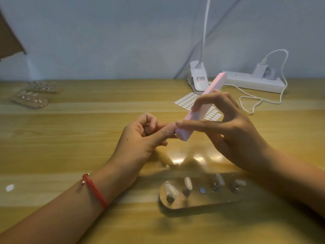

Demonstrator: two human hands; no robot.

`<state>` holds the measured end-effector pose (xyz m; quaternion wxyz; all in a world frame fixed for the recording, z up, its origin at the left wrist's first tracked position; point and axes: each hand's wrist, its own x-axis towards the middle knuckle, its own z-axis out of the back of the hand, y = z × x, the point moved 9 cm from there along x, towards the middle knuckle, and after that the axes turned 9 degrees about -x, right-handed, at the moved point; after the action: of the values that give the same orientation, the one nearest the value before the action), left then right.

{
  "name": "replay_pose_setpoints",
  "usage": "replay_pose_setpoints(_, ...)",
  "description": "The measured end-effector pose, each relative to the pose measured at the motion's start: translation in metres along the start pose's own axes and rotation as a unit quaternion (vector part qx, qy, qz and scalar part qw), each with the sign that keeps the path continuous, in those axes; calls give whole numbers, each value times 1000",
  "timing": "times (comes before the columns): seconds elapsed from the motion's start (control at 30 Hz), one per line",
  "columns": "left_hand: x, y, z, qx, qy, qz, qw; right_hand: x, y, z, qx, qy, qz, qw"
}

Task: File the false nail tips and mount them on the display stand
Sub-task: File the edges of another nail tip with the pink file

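Barely seen nail tip (175, 135), left grip (144, 138), touching file (211, 95), right grip (233, 134).

A white power strip (253, 81) lies far right on the wooden table (70, 138), a charger (260, 69) plugged in, its cable (249, 97) looping nearer. Left of it sits a clip lamp (198, 80). Cardboard (8, 41) shows far left.
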<state>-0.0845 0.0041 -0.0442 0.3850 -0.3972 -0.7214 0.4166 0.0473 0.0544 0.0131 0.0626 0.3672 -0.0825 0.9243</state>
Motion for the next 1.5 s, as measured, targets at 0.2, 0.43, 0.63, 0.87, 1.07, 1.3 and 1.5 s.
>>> replay_pose_setpoints(0.2,1,7,0,-32,47,65,996,-1,0,0,-2,-11,11,1000)
replay_pose_setpoints(0.43,1,11,-3,-3,78,89,993,-1,-2,0,6,-1,22,1000)
replay_pose_setpoints(0.63,-2,10,-7,9,85,84,993,-1,3,0,8,4,44,999)
replay_pose_setpoints(0.87,0,9,-3,-62,32,82,994,0,4,2,13,-2,38,999)
replay_pose_setpoints(1.07,-1,7,-2,-43,16,86,995,8,2,7,-10,4,29,1000)
replay_pose_setpoints(1.3,-2,6,-3,-52,11,73,996,9,1,10,-1,10,26,1000)
replay_pose_setpoints(1.5,-3,6,0,-32,-4,72,997,3,-10,11,-15,14,-2,1000)
